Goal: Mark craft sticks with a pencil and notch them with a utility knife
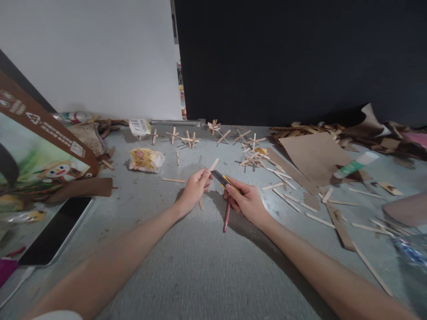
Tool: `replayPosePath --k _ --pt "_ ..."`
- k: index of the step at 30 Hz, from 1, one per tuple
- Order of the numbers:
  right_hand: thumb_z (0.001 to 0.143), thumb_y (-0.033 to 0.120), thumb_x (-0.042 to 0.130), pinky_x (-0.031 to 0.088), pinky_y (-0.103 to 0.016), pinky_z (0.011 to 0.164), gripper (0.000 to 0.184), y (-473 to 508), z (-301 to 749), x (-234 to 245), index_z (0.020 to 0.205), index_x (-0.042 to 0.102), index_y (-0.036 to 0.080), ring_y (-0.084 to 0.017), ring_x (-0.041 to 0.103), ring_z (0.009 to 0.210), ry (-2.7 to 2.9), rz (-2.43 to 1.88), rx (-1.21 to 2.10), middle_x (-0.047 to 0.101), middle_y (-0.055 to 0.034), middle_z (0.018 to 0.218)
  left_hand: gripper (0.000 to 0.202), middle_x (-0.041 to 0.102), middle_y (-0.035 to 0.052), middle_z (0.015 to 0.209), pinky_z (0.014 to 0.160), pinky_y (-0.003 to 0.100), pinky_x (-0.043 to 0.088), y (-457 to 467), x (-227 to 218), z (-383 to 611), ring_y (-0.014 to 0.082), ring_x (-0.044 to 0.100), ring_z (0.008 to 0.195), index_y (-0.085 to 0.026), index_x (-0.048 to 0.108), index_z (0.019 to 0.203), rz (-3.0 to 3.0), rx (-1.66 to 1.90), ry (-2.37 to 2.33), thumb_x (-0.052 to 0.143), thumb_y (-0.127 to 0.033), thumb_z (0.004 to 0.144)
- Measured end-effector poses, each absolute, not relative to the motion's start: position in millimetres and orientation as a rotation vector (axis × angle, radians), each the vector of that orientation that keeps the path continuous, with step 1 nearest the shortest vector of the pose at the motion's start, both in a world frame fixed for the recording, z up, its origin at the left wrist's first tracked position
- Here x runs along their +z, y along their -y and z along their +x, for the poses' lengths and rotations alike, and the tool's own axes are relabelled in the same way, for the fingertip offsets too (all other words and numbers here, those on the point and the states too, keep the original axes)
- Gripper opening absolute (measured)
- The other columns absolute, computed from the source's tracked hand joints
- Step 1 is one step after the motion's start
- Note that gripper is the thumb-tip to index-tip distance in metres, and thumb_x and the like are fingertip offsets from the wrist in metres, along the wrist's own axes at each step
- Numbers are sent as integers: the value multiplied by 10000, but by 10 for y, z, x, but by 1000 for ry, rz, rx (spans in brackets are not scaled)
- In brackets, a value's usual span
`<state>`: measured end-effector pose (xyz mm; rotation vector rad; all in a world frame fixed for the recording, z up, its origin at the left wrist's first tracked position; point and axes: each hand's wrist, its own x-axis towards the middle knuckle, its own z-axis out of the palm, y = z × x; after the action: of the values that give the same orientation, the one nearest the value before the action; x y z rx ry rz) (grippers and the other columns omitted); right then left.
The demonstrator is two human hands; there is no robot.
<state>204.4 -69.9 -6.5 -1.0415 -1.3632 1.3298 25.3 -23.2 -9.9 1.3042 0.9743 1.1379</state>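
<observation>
One wooden stick (215, 164), pinched in the left hand (194, 189); one knife (219, 178), gripped in the right hand (249, 202), front end near stick; one plastic packet (146, 160), contents unclear, on tabletop (150, 275).

We see near left: rectangular black-screened phone (55, 231), thin white cable (20, 281) at its near end | left: brown-bordered bag (40, 144) with cartoon print | left of centre: yellow-and-clear plastic packet (146, 160) | far left: flat white panel (100, 58) | far right: flat black panel (300, 58)

White sleeve edge (57, 315), bare forearms (133, 249) and hands (248, 202)
</observation>
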Motion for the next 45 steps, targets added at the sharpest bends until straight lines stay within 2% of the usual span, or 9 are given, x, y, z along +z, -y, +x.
replayPosePath --k 5,10,15,29,34,39,45 --pt "880 602 643 276 -221 360 494 687 2063 -95 1113 710 171 -58 372 394 1365 -1050 1334 589 23 714 446 229 -99 559 452 229 139 212 -115 244 72 191 452 -205 517 773 1277 1120 -954 595 -624 902" --pt "880 604 645 268 -212 355 501 675 2070 -110 1116 708 166 -50 364 397 1361 -1042 1356 585 23 725 433 221 -105 552 445 228 133 184 -129 239 68 175 443 -202 519 775 1239 1106 -938 614 -606 899" --pt "889 589 647 270 -213 360 438 675 2071 -97 993 710 169 -44 360 399 1366 -1032 1361 584 20 734 436 223 -108 541 440 222 137 173 -134 241 68 172 442 -205 516 770 1232 1100 -929 620 -613 883" --pt "876 586 662 249 -210 354 517 658 2079 -86 1166 698 160 -43 358 391 1346 -1016 1387 592 28 731 430 227 -110 541 439 215 146 197 -93 263 65 191 437 -206 497 757 1176 1111 -901 623 -593 896" --pt "882 582 662 259 -211 365 482 665 2079 -80 1104 720 158 -41 360 401 1365 -1007 1380 591 24 724 462 223 -111 546 444 207 171 213 -102 282 67 207 444 -207 479 741 1162 1121 -886 629 -618 887" --pt "856 572 697 239 -216 354 499 673 2066 -96 1139 716 161 -42 339 386 1263 -1015 1339 597 25 704 439 237 -100 574 457 221 197 240 -137 290 78 238 456 -199 532 806 1214 1180 -920 580 -619 926" --pt "847 554 709 249 -218 367 572 686 2037 -115 1253 697 151 -55 341 395 1246 -1046 1276 581 39 654 344 354 -78 612 495 238 301 257 -187 322 93 366 484 -194 572 947 1349 1269 -1013 499 -526 995"
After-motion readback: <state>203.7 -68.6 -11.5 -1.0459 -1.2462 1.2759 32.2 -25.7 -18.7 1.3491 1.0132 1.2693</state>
